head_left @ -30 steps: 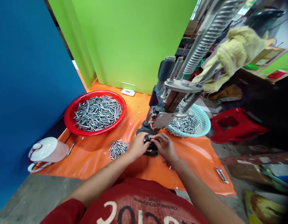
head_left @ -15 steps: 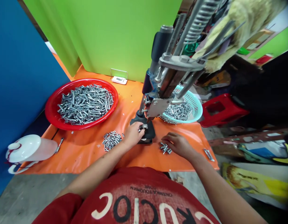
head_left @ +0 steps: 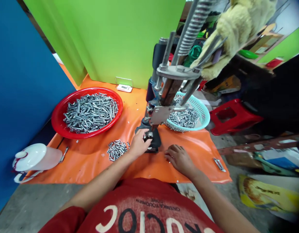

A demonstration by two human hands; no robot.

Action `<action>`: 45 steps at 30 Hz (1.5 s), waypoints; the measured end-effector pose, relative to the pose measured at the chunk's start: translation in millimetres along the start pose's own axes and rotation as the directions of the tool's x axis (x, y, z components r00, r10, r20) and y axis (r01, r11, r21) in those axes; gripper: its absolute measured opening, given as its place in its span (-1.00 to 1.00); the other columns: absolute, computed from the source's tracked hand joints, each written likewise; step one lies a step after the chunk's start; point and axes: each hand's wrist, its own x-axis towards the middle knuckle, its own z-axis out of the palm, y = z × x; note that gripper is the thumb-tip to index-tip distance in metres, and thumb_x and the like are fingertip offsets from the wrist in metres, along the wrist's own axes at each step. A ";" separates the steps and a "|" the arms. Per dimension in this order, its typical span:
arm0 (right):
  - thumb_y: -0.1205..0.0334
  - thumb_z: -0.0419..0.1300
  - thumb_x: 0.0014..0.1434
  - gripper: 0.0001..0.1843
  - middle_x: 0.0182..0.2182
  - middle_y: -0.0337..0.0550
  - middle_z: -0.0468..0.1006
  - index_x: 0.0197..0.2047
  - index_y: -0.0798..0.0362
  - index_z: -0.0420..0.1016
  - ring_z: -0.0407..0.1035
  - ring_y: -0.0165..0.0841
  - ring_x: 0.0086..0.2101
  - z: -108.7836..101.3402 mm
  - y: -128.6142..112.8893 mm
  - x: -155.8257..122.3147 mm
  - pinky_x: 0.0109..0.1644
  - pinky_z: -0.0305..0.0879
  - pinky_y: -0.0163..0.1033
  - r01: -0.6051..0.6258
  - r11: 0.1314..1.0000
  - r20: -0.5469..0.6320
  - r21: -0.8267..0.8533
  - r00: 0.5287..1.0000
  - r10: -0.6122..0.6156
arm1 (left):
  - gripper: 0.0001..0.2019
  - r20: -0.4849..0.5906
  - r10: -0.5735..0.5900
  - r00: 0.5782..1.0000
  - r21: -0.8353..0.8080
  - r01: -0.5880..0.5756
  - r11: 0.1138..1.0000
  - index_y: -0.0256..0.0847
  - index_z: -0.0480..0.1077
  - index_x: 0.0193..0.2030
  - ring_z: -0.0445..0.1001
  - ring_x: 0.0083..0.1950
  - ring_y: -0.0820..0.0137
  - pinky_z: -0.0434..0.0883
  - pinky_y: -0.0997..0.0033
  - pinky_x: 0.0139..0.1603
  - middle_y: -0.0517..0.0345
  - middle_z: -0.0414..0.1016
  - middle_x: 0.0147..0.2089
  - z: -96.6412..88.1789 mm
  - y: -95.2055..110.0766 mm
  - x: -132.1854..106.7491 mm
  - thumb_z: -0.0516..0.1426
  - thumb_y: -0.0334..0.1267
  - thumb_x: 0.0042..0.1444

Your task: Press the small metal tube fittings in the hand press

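My left hand [head_left: 139, 142] is at the black base [head_left: 156, 137] of an upright lever press [head_left: 160, 113]. Its thumb and fingers pinch around a small metal part [head_left: 148, 136] on that base. My right hand [head_left: 179, 158] lies low over the orange cover to the right of the base, fingers curled down. Whatever is beneath those fingers is hidden by the hand. Left of my left hand lies a pile of short metal eye-ended pieces [head_left: 116, 150].
A red basin [head_left: 57, 121] full of similar pieces stands at the left, a light-blue basket [head_left: 204, 115] of metal parts behind the press. A white lidded jug [head_left: 37, 158] is near the left edge. Two loose pieces [head_left: 219, 164] lie at the right edge of the orange-covered table [head_left: 91, 168].
My right hand has moved slightly left and down over the small right-hand pile, which no longer shows. My left hand stays at the press base. The whole view has shifted slightly.
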 end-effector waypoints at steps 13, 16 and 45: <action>-0.02 0.29 -0.02 -0.64 -0.33 -0.18 0.48 -0.27 0.06 0.36 0.38 -0.42 -0.36 13.0 -39.3 90.3 -0.27 0.37 -0.29 -0.043 0.409 -0.123 0.912 0.920 0.372 | -0.90 -0.053 -0.130 0.990 -0.266 0.111 0.957 -0.21 0.48 -0.32 0.37 -0.25 0.42 0.32 0.43 -0.22 0.16 0.40 -0.32 6.8 2.1 3.3 0.22 -0.26 0.00; -0.06 0.31 -0.07 -0.59 -0.33 -0.20 0.47 -0.28 0.04 0.33 0.38 -0.43 -0.36 21.3 -36.5 96.7 -0.25 0.38 -0.29 -0.018 0.428 -0.163 0.904 0.910 0.382 | -0.91 -0.062 -0.126 0.990 -0.273 0.104 0.956 -0.21 0.49 -0.33 0.37 -0.24 0.42 0.32 0.43 -0.20 0.17 0.40 -0.32 7.7 0.2 3.4 0.22 -0.29 -0.01; 0.04 0.31 -0.04 -0.71 -0.43 -0.17 0.48 -0.39 0.08 0.42 0.36 -0.37 -0.38 11.5 -28.5 98.0 -0.26 0.34 -0.26 0.016 0.715 -0.249 0.699 0.943 0.223 | -0.95 -0.088 -0.113 0.990 -0.288 0.084 0.954 -0.21 0.48 -0.36 0.38 -0.25 0.44 0.31 0.44 -0.22 0.18 0.38 -0.34 14.3 -7.8 3.1 0.21 -0.32 0.00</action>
